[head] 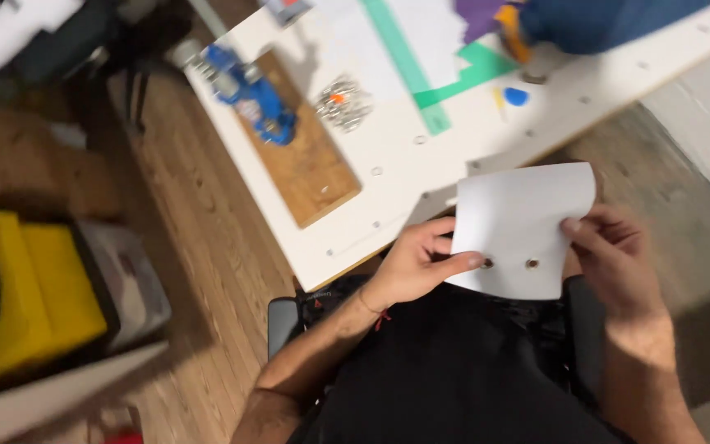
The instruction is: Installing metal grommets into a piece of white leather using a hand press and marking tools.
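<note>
L hand [417,267] thumb extended, fingers curled; R hand [614,259] pinching, forearms bare.

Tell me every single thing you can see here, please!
white sheet: 1, white, held in front of the person's lap, two small metal-ringed holes near its lower edge
table: 1, white, above the hands
wooden board: 1, brown, on the table
blue tool: 1, blue, on the wooden board
metal bits: 1 small pile, silvery, on the table beside the board
green strips: several, green, on the table
blue dot: 1, blue, on the table
yellow box: 1, yellow, on the wooden floor at left
left hand: 1, holding the sheet's left edge
right hand: 1, holding the sheet's right edge
</note>
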